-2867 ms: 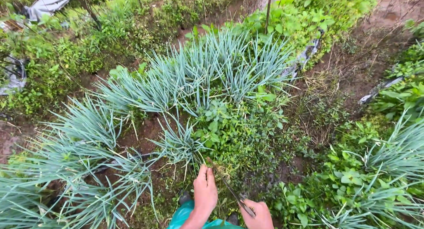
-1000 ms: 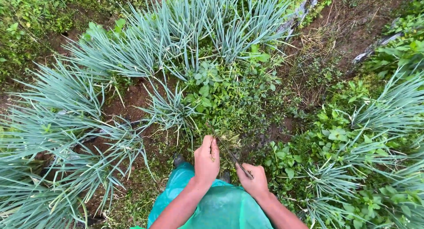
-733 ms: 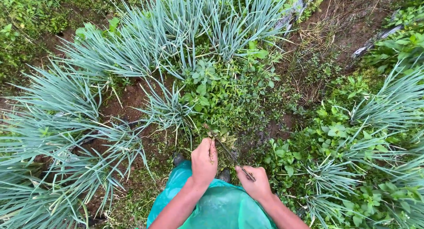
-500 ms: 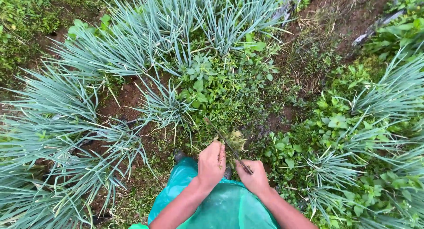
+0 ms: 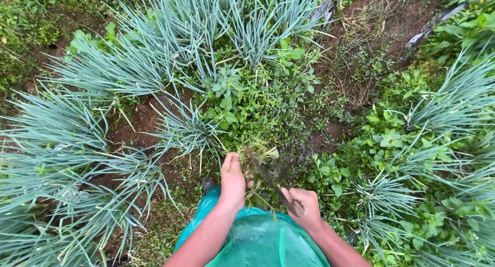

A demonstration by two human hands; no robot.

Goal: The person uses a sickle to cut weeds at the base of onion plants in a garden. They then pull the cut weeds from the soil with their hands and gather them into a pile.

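- The left hand (image 5: 233, 180) has its fingers closed round a clump of pulled weeds (image 5: 258, 161), lifted just above the ground.
- The right hand (image 5: 305, 209) is fisted on the handle of a thin dark blade (image 5: 268, 178), which slants up-left into the clump (the tip is lost among the stems).
- Both hands hover over a green apron (image 5: 258, 241).
- Blue-green onion-like tufts (image 5: 170, 45) and broad-leaved weeds (image 5: 252, 99) surround bare brown soil (image 5: 142, 117).
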